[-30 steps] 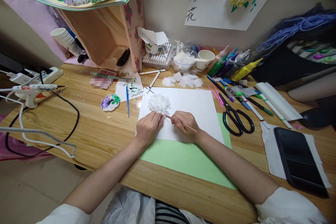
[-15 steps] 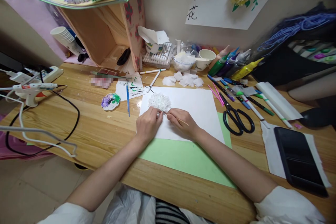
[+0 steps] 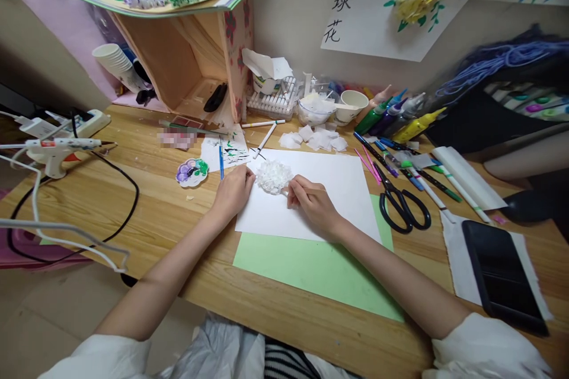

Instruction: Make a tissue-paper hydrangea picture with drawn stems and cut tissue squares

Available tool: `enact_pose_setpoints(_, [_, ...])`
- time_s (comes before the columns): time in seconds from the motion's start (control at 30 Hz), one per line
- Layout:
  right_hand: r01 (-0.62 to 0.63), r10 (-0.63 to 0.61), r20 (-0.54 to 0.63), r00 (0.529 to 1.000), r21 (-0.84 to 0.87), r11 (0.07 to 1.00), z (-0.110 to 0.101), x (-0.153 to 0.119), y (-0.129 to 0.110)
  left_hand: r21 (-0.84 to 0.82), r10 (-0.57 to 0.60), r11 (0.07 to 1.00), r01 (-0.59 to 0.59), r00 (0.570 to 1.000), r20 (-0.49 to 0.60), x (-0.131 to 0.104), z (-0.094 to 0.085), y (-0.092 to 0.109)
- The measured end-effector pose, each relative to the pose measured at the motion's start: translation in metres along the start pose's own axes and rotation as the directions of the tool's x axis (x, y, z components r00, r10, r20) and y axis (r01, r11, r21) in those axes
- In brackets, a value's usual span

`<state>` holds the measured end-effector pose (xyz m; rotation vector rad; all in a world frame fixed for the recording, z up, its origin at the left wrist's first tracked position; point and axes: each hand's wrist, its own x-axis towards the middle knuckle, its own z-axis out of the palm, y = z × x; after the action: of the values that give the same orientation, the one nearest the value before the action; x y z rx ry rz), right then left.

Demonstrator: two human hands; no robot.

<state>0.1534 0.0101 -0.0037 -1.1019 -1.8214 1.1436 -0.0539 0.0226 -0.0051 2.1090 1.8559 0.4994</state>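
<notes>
A ruffled white paper flower [image 3: 274, 176] lies on a white sheet of paper [image 3: 338, 180], which overlaps a green sheet [image 3: 311, 272]. My right hand [image 3: 312, 204] is closed around a thin wooden stick [image 3: 316, 190], its tip end at the flower's lower right edge. Left of the flower, my left hand [image 3: 234, 190] rests at the white sheet's left edge, apart from the petals. Its fingers are curled together, and whatever they may hold is hidden.
White paper squares [image 3: 320, 137] lie behind the sheet, near a bowl [image 3: 315, 111] and a paper cup [image 3: 351, 106]. Black-handled scissors [image 3: 402, 207], markers and a black phone-like slab [image 3: 502, 275] are to the right. A paint palette [image 3: 192, 172] and glue gun [image 3: 56, 154] are to the left.
My left hand has moved left, away from the flower to the sheet's edge. My right hand stays by the flower with the stick, shifted slightly and turned.
</notes>
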Motion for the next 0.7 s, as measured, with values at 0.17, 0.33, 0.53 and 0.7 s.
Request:
enact_pose_setpoints(0.17, [-0.038, 0.04, 0.019, 0.999, -0.067, 0.997, 0.001, 0.02, -0.012, -0.014, 0.034, 0.999, -0.034, 0.999, -0.006, -0.003, 0.001, -0.002])
enact_pose_setpoints(0.33, [-0.119, 0.148, 0.088, 0.985, -0.276, 0.954, 0.004, 0.041, -0.031, -0.041, 0.046, 0.998, -0.045, 0.999, 0.029, -0.002, -0.001, -0.003])
enact_pose_setpoints(0.53, [-0.063, 0.104, 0.106, 0.989, -0.337, 0.94, 0.0, 0.035, -0.036, -0.051, 0.053, 0.997, -0.052, 0.998, 0.022, -0.002, -0.001, -0.003])
enact_pose_setpoints(0.7, [0.028, -0.033, -0.013, 0.999, -0.294, 0.955, -0.008, 0.012, -0.02, -0.083, 0.064, 0.995, -0.062, 0.998, 0.015, -0.002, 0.001, -0.004])
